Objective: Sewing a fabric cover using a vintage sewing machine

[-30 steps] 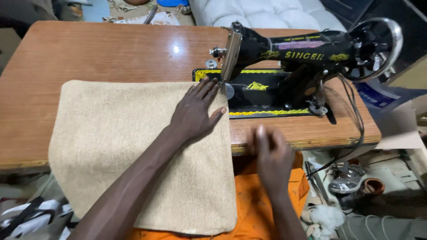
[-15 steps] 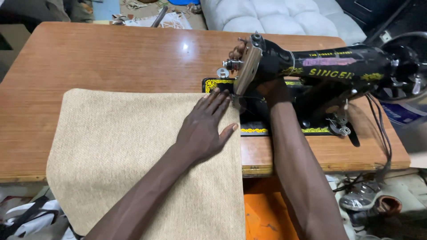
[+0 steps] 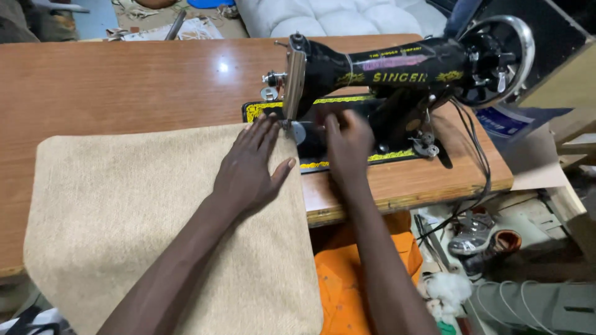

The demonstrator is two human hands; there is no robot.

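My left hand [image 3: 251,166] lies flat, fingers spread, on the far right corner of a beige fabric panel [image 3: 130,217] that covers the near part of the wooden table [image 3: 124,80]. Its fingertips reach toward the needle area of a black sewing machine [image 3: 385,74]. My right hand [image 3: 347,144] is on the machine's bed just right of the presser foot, under the arm; it is blurred, and I cannot tell if it grips anything. The fabric's near edge hangs over the table's front.
The machine's handwheel [image 3: 496,59] is at the far right. Cables drop from the table's right end. Below it on the floor lie shoes [image 3: 478,239], white stuffing [image 3: 447,288] and clutter. Orange cloth [image 3: 347,279] covers my lap. White cushions [image 3: 323,15] sit beyond the table.
My right hand rose from the table's front edge to the machine head, then came down onto the bed beside the needle. My left hand stayed flat on the fabric. The view shifted.
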